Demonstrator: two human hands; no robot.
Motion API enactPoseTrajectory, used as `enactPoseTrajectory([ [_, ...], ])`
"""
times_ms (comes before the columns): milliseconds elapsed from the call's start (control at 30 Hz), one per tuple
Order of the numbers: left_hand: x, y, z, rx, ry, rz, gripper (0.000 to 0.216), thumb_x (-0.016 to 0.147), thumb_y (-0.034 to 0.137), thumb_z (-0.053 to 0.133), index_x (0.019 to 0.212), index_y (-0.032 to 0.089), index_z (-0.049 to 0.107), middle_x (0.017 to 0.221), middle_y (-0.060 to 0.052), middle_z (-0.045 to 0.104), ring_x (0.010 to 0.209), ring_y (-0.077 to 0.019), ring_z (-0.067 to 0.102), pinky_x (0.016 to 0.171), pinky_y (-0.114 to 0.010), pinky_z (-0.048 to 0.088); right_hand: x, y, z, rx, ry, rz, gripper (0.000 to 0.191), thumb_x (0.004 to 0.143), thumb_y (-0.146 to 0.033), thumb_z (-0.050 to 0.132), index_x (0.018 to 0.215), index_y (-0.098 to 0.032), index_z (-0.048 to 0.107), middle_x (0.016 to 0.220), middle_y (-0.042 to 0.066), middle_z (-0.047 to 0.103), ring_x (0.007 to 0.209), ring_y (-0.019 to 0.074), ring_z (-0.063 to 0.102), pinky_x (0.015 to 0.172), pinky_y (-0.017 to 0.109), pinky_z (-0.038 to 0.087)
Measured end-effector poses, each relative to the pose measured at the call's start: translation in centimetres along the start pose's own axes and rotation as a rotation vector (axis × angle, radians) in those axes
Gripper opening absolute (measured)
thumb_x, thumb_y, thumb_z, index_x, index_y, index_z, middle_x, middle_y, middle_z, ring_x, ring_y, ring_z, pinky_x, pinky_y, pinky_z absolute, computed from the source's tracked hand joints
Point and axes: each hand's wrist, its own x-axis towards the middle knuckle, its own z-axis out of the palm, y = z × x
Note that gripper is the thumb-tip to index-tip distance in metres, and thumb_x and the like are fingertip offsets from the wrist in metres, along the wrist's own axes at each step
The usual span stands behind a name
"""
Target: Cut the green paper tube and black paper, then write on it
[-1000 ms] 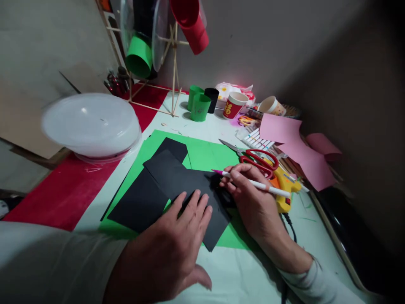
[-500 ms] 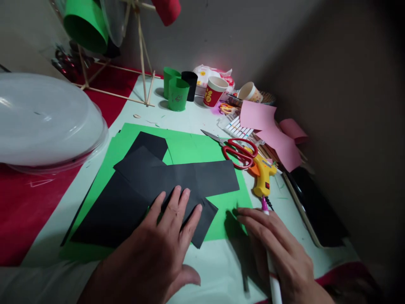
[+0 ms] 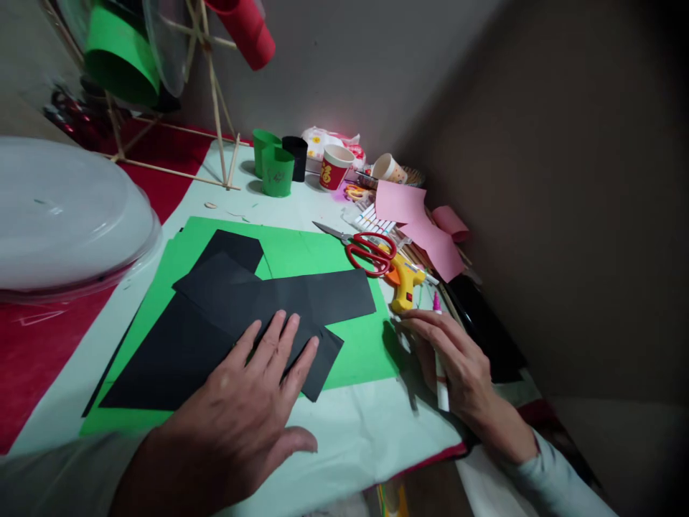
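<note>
Fingers spread, my left hand [image 3: 258,402] lies flat on several overlapping pieces of black paper [image 3: 177,352]. Under them is a larger sheet of green paper [image 3: 301,244]. At the right, my right hand [image 3: 452,359] is closed around a white marker [image 3: 441,384] with a magenta tip that points up and away. That hand is beside the right edge of the green sheet, and its thumb is mostly hidden. Just beyond it sits a yellow glue gun [image 3: 406,283], with red-handled scissors [image 3: 371,251] to its left.
Green paper cups [image 3: 278,172], a black cup [image 3: 297,159] and a red paper cup [image 3: 336,169] stand at the back. Pink paper [image 3: 425,219] lies over markers at the right. A stick frame [image 3: 218,108] rises behind; clear plastic containers [image 3: 64,208] sit at left.
The view has shifted, so most things appear further left. My right hand has moved a little forward, closer to the glue gun, still holding the marker. My left hand stays on the black paper.
</note>
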Motion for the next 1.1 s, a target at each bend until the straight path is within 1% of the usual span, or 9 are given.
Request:
enactPoseTrajectory([
  [133, 0.2, -0.2, -0.2, 0.014, -0.025, 0.021, 0.082, 0.093, 0.069, 0.044, 0.143, 0.006, 0.055, 0.147, -0.034, 0.045, 0.138, -0.0491, 0.044, 0.105, -0.060, 0.043, 3.2, -2.4, -0.1, 0.173, 0.177, 0.137, 0.028, 0.097, -0.013, 0.053, 0.114, -0.028, 0.070, 0.112, 0.008, 0.072, 0.098, 0.0234, 0.070, 0.087, 0.039, 0.055],
  [233, 0.1, -0.1, -0.5, 0.007, 0.006, 0.023, 0.081, 0.093, 0.069, 0.043, 0.142, 0.006, 0.055, 0.147, -0.033, 0.046, 0.139, -0.0466, 0.044, 0.109, -0.057, 0.040, 7.3, -6.1, 0.4, 0.599, 0.262, 0.334, 0.022, 0.100, -0.029, 0.051, 0.108, -0.031, 0.072, 0.116, 0.005, 0.070, 0.092, 0.0227, 0.068, 0.079, 0.037, 0.055],
  [333, 0.1, -0.1, -0.8, 0.004, 0.037, 0.007, 0.082, 0.092, 0.069, 0.046, 0.142, 0.005, 0.054, 0.148, -0.031, 0.046, 0.140, -0.0452, 0.043, 0.113, -0.055, 0.034, 10.5, -8.9, 2.3, 1.041, 0.214, 0.463, 0.028, 0.099, -0.048, 0.049, 0.104, -0.032, 0.072, 0.121, 0.003, 0.067, 0.090, 0.0219, 0.065, 0.079, 0.037, 0.054],
  [433, 0.3, 0.0, -1.0, 0.014, 0.004, 0.027, 0.085, 0.088, 0.072, 0.050, 0.141, 0.005, 0.054, 0.146, -0.030, 0.050, 0.137, -0.0442, 0.048, 0.113, -0.054, 0.032, 11.6, -9.4, 5.5, 1.251, 0.136, 0.546, 0.037, 0.099, -0.054, 0.047, 0.092, -0.028, 0.072, 0.103, 0.004, 0.067, 0.091, 0.0214, 0.062, 0.080, 0.034, 0.052],
  [500, 0.5, 0.2, -0.9, 0.033, -0.020, 0.028, 0.085, 0.087, 0.074, 0.050, 0.140, 0.007, 0.054, 0.145, -0.028, 0.053, 0.136, -0.0430, 0.050, 0.112, -0.052, 0.032, 11.3, -9.0, 7.4, 1.333, 0.107, 0.618, 0.030, 0.097, -0.048, 0.054, 0.088, -0.025, 0.072, 0.097, 0.003, 0.065, 0.085, 0.0189, 0.060, 0.077, 0.031, 0.052],
  [633, 0.6, 0.8, -0.3, 0.083, -0.017, -0.019, 0.073, 0.091, 0.064, 0.050, 0.140, 0.009, 0.051, 0.142, -0.025, 0.057, 0.138, -0.0424, 0.048, 0.115, -0.054, 0.028, 10.4, -8.1, 8.9, 1.302, 0.059, 0.693, 0.009, 0.092, -0.031, 0.068, 0.085, -0.024, 0.069, 0.090, 0.000, 0.065, 0.077, 0.0142, 0.059, 0.071, 0.026, 0.050],
  [800, 0.4, 0.8, 0.0, 0.208, 0.012, 0.029, 0.073, 0.087, 0.063, 0.056, 0.132, 0.005, 0.059, 0.132, -0.024, 0.065, 0.128, -0.0408, 0.053, 0.110, -0.053, 0.035, 11.0, -8.5, 8.1, 1.215, 0.020, 0.713, 0.013, 0.090, -0.025, 0.069, 0.080, -0.023, 0.062, 0.078, -0.002, 0.064, 0.066, 0.0107, 0.056, 0.058, 0.021, 0.049],
  [900, 0.4, 0.6, -0.4, 0.287, -0.062, 0.059, 0.080, 0.086, 0.068, 0.056, 0.133, 0.003, 0.059, 0.133, -0.023, 0.064, 0.127, -0.0396, 0.051, 0.106, -0.052, 0.038, 11.4, -8.8, 7.9, 1.153, 0.002, 0.692, 0.013, 0.088, -0.022, 0.069, 0.079, -0.022, 0.060, 0.079, -0.003, 0.064, 0.068, 0.0096, 0.059, 0.060, 0.019, 0.051],
  [1100, 0.5, 0.8, -0.7, 0.266, -0.103, 0.017, 0.069, 0.090, 0.055, 0.057, 0.137, 0.006, 0.056, 0.136, -0.022, 0.063, 0.130, -0.0410, 0.047, 0.104, -0.055, 0.039, 11.6, -8.4, 7.9, 1.062, 0.004, 0.645, 0.013, 0.088, -0.021, 0.068, 0.078, -0.022, 0.061, 0.083, -0.003, 0.065, 0.071, 0.0085, 0.062, 0.062, 0.017, 0.054],
])
